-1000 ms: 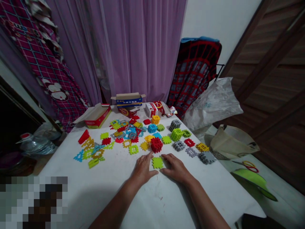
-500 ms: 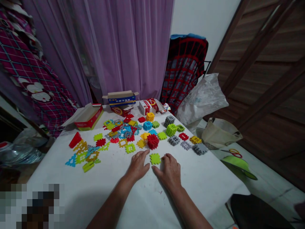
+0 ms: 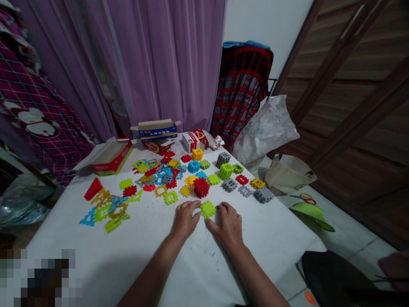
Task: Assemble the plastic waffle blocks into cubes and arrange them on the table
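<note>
A lime green square piece (image 3: 208,209) with notched edges lies on the white tabletop between my two hands. My left hand (image 3: 186,218) rests at its left side, fingers apart, fingertips at or very near its edge. On the right side my right hand (image 3: 228,223) lies with thumb and fingers apart, close to the piece's edge. Neither hand grips anything. Just beyond stands a red stack of pieces (image 3: 201,187), with a yellow piece (image 3: 185,190) to its left and a green square (image 3: 214,179) behind it on the right.
Loose coloured pieces (image 3: 166,175) spread over the table's left and middle. Grey stacks (image 3: 263,195) stand on the right. Along the back are a red open box (image 3: 112,160), a blue box (image 3: 159,132) and a white-red box (image 3: 191,142). A chair (image 3: 335,277) stands at the lower right.
The green square has turned slightly and my hands have come closer to it. The whole view has shifted a little, with the table's contents now further left.
</note>
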The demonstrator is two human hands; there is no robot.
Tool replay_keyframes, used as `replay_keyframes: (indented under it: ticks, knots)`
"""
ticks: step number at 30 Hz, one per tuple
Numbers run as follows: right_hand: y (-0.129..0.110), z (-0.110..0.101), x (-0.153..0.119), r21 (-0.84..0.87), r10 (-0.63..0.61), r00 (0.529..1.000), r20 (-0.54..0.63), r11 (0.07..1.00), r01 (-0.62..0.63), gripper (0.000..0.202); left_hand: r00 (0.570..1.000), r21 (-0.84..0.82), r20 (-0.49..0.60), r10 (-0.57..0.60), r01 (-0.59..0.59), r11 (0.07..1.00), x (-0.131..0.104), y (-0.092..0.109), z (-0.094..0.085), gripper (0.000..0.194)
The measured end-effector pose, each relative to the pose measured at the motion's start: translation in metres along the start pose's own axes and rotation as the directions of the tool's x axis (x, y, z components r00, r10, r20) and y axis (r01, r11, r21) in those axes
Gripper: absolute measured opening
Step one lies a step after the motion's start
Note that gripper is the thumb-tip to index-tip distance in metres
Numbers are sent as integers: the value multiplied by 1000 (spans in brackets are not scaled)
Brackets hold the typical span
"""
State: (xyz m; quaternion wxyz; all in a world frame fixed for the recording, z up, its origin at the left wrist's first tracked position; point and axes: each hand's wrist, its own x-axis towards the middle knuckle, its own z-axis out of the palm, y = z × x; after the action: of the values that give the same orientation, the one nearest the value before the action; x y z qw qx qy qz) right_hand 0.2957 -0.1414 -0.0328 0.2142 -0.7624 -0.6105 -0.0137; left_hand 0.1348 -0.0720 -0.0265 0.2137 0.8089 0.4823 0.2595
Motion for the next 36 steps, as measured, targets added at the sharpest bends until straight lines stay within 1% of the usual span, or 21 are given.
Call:
replay_keyframes:
  ticks: [3, 6, 8, 13, 16, 19, 21, 23, 24, 26, 29, 31, 36]
  knots:
    - [-6, 2, -3, -31, 36, 999, 0, 999, -36, 56, 1000, -21, 5, -1, 1, 1000, 0, 0, -1, 40]
    - [-11, 1, -4, -52, 66, 998, -2, 996, -66, 49, 1000, -31, 2, 0, 0, 1000, -1, 1, -2, 39]
    - [-11, -1, -4, -46, 71, 998, 1, 996, -70, 47, 1000, -35, 11, 1, -1, 999, -1, 1, -2, 38]
    - [-7, -1, -4, -11, 55, 998, 9, 998, -55, 50, 1000, -38, 29, 10, -9, 999, -1, 2, -4, 37]
    - [-3, 2, -5, 15, 47, 999, -15, 999, -47, 43, 999, -36, 27, 25, -24, 999, -2, 2, -5, 38]
    - [3, 3, -3, 63, 59, 994, -92, 997, -54, 40, 1000, -44, 8, 24, -24, 999, -3, 1, -4, 37]
    - [6, 2, 4, 89, 90, 983, -159, 993, -76, 41, 1000, -59, -9, 21, -21, 998, -4, -1, -3, 37]
    - [8, -3, 16, 120, 137, 973, -184, 986, -116, 43, 1000, -69, -22, 21, -22, 997, -4, -3, -2, 36]
    - [7, -5, 24, 137, 169, 971, -167, 980, -147, 45, 999, -71, -27, 22, -24, 997, -4, -3, -1, 35]
    - [5, -10, 41, 154, 255, 963, -88, 959, -240, 49, 999, -73, -38, 23, -25, 997, -3, -4, -1, 33]
    - [-2, -16, 65, 91, 370, 929, 27, 924, -371, 52, 999, -76, -45, 22, -25, 997, -3, -5, -1, 31]
    - [-7, -16, 77, 46, 402, 914, 51, 913, -405, 51, 999, -77, -43, 26, -29, 997, -4, -5, -1, 30]
    - [-13, -6, 93, 25, 400, 914, 60, 915, -402, 50, 997, -72, -50, 51, -54, 996, -5, -5, -1, 29]
